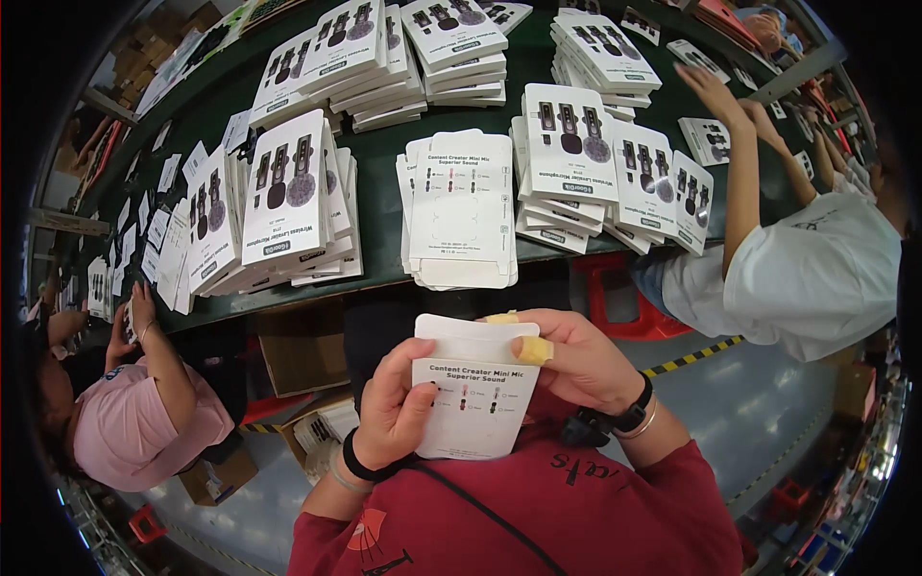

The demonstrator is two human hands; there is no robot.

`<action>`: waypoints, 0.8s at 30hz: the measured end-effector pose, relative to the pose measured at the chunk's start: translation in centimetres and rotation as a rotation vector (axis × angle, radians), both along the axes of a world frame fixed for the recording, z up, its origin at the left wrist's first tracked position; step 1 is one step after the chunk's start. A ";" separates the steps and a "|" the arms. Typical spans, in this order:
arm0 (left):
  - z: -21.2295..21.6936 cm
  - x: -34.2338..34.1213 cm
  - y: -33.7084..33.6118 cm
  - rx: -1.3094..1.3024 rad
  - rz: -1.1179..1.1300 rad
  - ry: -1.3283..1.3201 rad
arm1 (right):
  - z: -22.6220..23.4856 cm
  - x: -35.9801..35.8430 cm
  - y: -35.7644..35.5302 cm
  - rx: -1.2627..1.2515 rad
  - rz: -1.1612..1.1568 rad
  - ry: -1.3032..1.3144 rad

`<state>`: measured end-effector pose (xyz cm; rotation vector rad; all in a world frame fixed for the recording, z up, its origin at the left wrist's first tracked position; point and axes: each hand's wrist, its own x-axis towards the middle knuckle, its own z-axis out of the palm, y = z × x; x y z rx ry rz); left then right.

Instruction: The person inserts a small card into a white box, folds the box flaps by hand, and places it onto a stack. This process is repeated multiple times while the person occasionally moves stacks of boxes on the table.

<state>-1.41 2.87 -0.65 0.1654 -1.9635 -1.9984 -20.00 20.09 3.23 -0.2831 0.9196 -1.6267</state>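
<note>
1. The green table (384,206) is the landmark; it runs across the upper half of the view and carries all the stock.
2. Finished white boxes (286,187), each printed with small black devices, stand in piles on the table. About seven piles show: two at the left end, three along the far edge, two right of the middle. An exact count of boxes per pile cannot be made.
3. One stack of flat cards (459,206), unfolded, lies at the near edge of the table, in the middle. Judged from its height, many cards remain to be handled, while the folded piles suggest a large share is already done.
4. A row of small white slips (158,197) lies along the left end of the table; at least ten show.
5. Two other people work at the table: one in a pink shirt (134,432) at the near left, one in a white shirt (816,274) at the right, reaching onto the table top.
6. One flat card (475,389) is held below the near edge of the table, in front of the person's red shirt, printed face up and not yet folded.
7. The left hand (399,413) is closed on the card's left edge, thumb on its face.
8. The right hand (576,360) is closed on the card's upper right corner; yellow tape wraps two fingertips (533,348).
</note>
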 end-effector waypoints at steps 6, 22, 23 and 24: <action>0.0 -0.3 0.4 0.027 0.043 -0.024 | 1.4 0.1 -0.4 0.076 0.068 0.691; 4.9 -2.4 -3.0 -0.015 -0.100 -0.227 | 3.1 -0.1 -0.5 0.042 0.168 1.084; 5.4 -2.5 -3.3 -0.020 -0.141 -0.288 | 3.3 -0.1 -0.5 0.041 0.168 1.084; 5.7 -2.8 -3.5 -0.025 -0.183 -0.350 | 3.4 -0.2 -0.5 0.047 0.184 1.026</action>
